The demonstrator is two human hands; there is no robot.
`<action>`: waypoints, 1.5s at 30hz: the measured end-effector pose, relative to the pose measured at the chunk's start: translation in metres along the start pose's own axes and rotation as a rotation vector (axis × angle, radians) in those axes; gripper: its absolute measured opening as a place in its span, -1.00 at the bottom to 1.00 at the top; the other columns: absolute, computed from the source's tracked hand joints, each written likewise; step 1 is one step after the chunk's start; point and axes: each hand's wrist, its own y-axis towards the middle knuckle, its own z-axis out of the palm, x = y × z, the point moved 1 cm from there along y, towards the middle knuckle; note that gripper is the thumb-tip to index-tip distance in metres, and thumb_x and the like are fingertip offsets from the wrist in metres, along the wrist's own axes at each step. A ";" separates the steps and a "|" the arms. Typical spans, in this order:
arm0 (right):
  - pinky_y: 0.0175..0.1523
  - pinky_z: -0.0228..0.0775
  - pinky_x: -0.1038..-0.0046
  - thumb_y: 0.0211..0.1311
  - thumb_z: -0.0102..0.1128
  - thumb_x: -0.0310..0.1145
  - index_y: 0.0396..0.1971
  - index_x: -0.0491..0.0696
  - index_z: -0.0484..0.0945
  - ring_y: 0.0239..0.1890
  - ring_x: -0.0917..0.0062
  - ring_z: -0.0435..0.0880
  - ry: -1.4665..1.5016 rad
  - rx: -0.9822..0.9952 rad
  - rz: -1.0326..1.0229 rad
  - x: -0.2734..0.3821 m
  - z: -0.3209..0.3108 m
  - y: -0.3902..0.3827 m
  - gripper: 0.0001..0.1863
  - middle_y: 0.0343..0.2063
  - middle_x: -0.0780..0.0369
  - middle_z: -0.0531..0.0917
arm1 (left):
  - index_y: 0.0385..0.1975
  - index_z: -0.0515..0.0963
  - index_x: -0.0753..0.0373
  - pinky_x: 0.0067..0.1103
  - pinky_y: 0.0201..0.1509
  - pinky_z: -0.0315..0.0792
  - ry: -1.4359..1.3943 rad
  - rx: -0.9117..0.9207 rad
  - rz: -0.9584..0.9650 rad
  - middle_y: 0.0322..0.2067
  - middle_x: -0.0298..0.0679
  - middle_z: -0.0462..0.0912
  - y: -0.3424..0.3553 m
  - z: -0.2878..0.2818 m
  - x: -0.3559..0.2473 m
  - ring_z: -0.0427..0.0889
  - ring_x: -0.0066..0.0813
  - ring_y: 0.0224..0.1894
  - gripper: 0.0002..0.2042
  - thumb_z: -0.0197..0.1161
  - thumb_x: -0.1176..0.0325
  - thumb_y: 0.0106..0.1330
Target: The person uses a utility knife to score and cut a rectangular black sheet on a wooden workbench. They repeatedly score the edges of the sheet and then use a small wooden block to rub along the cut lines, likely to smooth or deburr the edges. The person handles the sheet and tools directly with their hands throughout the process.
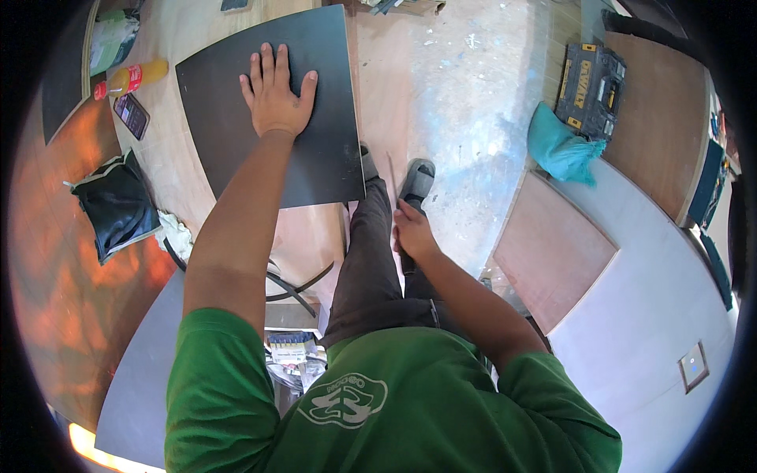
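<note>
Spread flat on a dark board (213, 110), my left hand (280, 101) rests with fingers apart near the board's upper middle. The board lies on a pale wooden surface (165, 118). My right hand (412, 231) is closed around a long, thin file-like tool (392, 175) beside the board's lower right corner; its handle is mostly hidden by the fingers. My legs and sandals (418, 177) show below the tool.
At left are an orange drink bottle (138, 75), a phone (132, 117), a black pouch (117, 205) and black strips (300, 288). At right are a black-yellow tool case (587, 87), a teal sack (560, 138), a square pinkish panel (552, 252) and a white panel (639, 331).
</note>
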 end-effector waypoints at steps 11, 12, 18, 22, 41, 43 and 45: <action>-0.66 0.34 0.48 0.54 0.04 -0.28 0.38 -0.17 0.34 -0.76 0.60 0.42 -0.014 -0.230 -0.035 -0.058 -0.148 -0.003 -0.48 -0.66 0.31 0.45 | 0.56 0.12 0.05 -0.03 0.62 -0.30 0.052 -0.001 0.073 0.59 -0.15 -0.01 0.001 0.003 0.002 -0.12 -0.09 0.63 -0.25 -0.10 -0.24 0.48; -0.62 0.34 0.45 0.53 0.06 -0.26 0.40 -0.19 0.32 -0.73 0.56 0.43 -0.022 -0.242 -0.036 -0.062 -0.155 -0.007 -0.46 -0.66 0.30 0.46 | 0.56 0.12 0.08 0.00 0.62 -0.29 0.046 0.010 0.089 0.59 -0.11 -0.01 -0.003 0.001 0.001 -0.11 -0.06 0.63 -0.24 -0.09 -0.24 0.48; -0.61 0.35 0.45 0.53 0.05 -0.27 0.42 -0.20 0.29 -0.74 0.57 0.43 -0.066 -0.201 0.010 -0.083 -0.181 -0.002 -0.44 -0.65 0.29 0.48 | 0.49 0.24 0.17 0.07 0.57 -0.15 -0.062 0.591 0.470 0.50 0.01 0.19 -0.168 -0.019 -0.108 0.03 -0.09 0.59 -0.27 0.20 0.02 0.35; -0.61 0.35 0.45 0.54 0.05 -0.27 0.42 -0.21 0.28 -0.73 0.57 0.44 -0.131 -0.187 -0.032 -0.088 -0.186 0.001 -0.43 -0.66 0.29 0.48 | 0.45 0.29 0.16 0.06 0.58 -0.13 -0.506 0.640 0.951 0.53 -0.08 0.15 -0.264 -0.012 -0.143 0.02 -0.09 0.60 -0.30 0.23 0.00 0.35; -0.69 0.31 0.49 0.56 0.02 -0.29 0.42 -0.15 0.30 -0.76 0.63 0.39 -0.096 -0.250 -0.018 -0.099 -0.178 0.011 -0.47 -0.68 0.33 0.44 | 0.58 0.02 0.16 -0.15 0.65 -0.22 -0.118 -0.025 0.148 0.60 -0.18 -0.01 0.074 0.020 -0.049 -0.10 -0.24 0.64 -0.29 -0.27 -0.17 0.58; -0.69 0.31 0.49 0.56 0.02 -0.29 0.42 -0.14 0.31 -0.77 0.63 0.39 -0.122 -0.242 -0.028 -0.099 -0.176 0.013 -0.47 -0.68 0.34 0.44 | 0.58 0.01 0.17 -0.14 0.65 -0.22 -0.066 -0.038 0.023 0.60 -0.17 -0.02 0.072 0.018 -0.015 -0.10 -0.23 0.64 -0.28 -0.26 -0.17 0.57; -0.69 0.31 0.49 0.56 0.02 -0.29 0.42 -0.14 0.31 -0.77 0.64 0.39 -0.142 -0.239 -0.031 -0.096 -0.175 0.013 -0.48 -0.68 0.34 0.44 | 0.57 0.00 0.23 -0.16 0.65 -0.24 -0.001 -0.057 -0.113 0.60 -0.13 -0.05 0.062 0.011 0.028 -0.12 -0.19 0.64 -0.26 -0.26 -0.17 0.56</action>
